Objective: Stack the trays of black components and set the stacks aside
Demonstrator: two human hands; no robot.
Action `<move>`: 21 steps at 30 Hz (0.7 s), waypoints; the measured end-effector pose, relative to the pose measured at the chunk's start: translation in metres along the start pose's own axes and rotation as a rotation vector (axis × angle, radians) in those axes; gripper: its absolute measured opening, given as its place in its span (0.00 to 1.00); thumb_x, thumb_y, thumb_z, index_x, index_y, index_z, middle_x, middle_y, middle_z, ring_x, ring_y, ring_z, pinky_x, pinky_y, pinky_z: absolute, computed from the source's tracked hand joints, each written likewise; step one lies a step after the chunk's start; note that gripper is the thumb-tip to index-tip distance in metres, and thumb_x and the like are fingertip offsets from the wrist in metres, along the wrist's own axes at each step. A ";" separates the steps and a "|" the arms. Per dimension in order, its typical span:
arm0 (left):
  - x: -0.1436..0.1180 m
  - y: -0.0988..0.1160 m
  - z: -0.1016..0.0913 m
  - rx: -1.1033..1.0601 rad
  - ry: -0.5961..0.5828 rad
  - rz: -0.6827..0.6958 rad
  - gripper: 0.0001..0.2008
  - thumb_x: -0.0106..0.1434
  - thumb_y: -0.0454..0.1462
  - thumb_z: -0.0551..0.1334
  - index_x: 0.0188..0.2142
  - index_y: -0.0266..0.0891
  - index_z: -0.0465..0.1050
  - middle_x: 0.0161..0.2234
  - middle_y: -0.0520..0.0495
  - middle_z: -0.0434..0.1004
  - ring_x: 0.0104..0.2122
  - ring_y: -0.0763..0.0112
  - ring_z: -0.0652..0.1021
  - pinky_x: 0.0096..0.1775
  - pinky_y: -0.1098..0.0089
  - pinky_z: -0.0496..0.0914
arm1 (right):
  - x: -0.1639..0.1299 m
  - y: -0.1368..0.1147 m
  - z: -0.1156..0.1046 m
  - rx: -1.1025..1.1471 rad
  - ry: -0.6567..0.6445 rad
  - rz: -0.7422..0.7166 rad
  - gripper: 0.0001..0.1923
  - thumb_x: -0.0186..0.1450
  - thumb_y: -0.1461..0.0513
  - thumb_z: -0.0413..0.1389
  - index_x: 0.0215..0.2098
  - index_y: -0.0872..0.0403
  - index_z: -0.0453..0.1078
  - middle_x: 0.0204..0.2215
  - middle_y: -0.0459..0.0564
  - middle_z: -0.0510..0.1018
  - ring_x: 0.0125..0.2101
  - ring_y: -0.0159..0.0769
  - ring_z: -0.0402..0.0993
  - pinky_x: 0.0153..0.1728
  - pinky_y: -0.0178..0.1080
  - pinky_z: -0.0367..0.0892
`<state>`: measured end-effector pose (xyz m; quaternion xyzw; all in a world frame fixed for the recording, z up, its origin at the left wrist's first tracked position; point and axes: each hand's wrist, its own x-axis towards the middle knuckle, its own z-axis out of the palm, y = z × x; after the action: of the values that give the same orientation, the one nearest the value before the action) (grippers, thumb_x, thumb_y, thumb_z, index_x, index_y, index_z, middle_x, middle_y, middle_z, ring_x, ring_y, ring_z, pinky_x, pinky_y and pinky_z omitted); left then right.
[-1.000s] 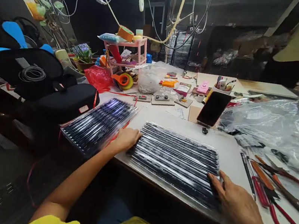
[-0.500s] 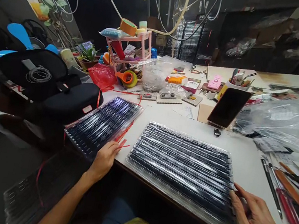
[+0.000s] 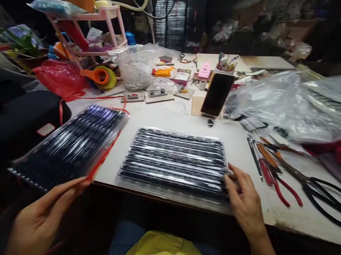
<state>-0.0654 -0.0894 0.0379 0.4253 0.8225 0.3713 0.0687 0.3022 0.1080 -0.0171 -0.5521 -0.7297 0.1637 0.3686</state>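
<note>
A clear plastic tray (image 3: 174,162) with rows of long black strips lies flat along the front of the white table. My right hand (image 3: 244,201) has its right edge between thumb and fingers. To the left, a second clear tray of black strips (image 3: 72,142) lies at a slant, its near end sticking out past the table edge. Red plastic ribbon (image 3: 100,160) runs along that tray's right side. My left hand (image 3: 43,215) is closed in a pinch on the ribbon by the tray's near right corner; the fingertips partly hide the spot.
A phone (image 3: 217,94) stands propped behind the right tray. Large scissors (image 3: 325,191) and red-handled pliers (image 3: 283,188) lie at the right. Clear plastic bags (image 3: 278,103) are heaped behind them. A pink rack (image 3: 86,23), a red bag (image 3: 60,77) and a black case (image 3: 13,120) stand left.
The view has turned right, bringing the scissors into sight. My left hand has come nearer to me, still pinching the red ribbon. My right hand stays at the right tray's edge.
</note>
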 end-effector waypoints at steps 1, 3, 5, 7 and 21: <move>0.013 0.014 0.022 -0.053 -0.031 0.066 0.18 0.62 0.48 0.55 0.49 0.47 0.72 0.47 0.51 0.77 0.47 0.63 0.76 0.51 0.64 0.69 | -0.004 -0.001 0.002 -0.035 0.000 -0.034 0.23 0.67 0.51 0.45 0.54 0.54 0.65 0.49 0.57 0.72 0.46 0.43 0.71 0.38 0.44 0.69; 0.038 0.031 0.068 -0.081 -0.143 0.201 0.23 0.63 0.47 0.54 0.55 0.42 0.67 0.56 0.46 0.69 0.56 0.60 0.69 0.58 0.60 0.61 | -0.011 -0.003 0.007 -0.147 -0.005 -0.101 0.23 0.69 0.53 0.42 0.56 0.56 0.63 0.54 0.59 0.70 0.52 0.46 0.67 0.46 0.50 0.65; 0.058 0.034 0.105 -0.069 -0.222 0.225 0.26 0.64 0.46 0.52 0.59 0.37 0.62 0.60 0.42 0.62 0.60 0.59 0.62 0.61 0.58 0.55 | -0.013 -0.006 0.012 -0.243 -0.019 -0.136 0.23 0.70 0.56 0.39 0.57 0.58 0.61 0.56 0.62 0.66 0.54 0.47 0.65 0.49 0.52 0.62; 0.072 0.030 0.126 -0.077 -0.244 0.221 0.27 0.66 0.45 0.50 0.61 0.35 0.59 0.61 0.41 0.60 0.62 0.60 0.58 0.62 0.57 0.52 | -0.011 -0.007 0.017 -0.277 -0.039 -0.145 0.24 0.70 0.58 0.38 0.58 0.60 0.60 0.58 0.63 0.64 0.55 0.47 0.63 0.51 0.52 0.61; 0.055 0.061 0.090 -0.654 0.089 0.058 0.25 0.58 0.42 0.63 0.56 0.44 0.66 0.57 0.46 0.67 0.52 0.63 0.72 0.55 0.62 0.65 | 0.007 -0.031 -0.008 0.275 0.019 -0.070 0.23 0.69 0.56 0.46 0.61 0.52 0.58 0.61 0.56 0.59 0.61 0.41 0.55 0.59 0.51 0.55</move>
<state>-0.0214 0.0241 0.0256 0.3873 0.6494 0.6357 0.1551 0.2859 0.1024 0.0105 -0.4722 -0.7157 0.2437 0.4532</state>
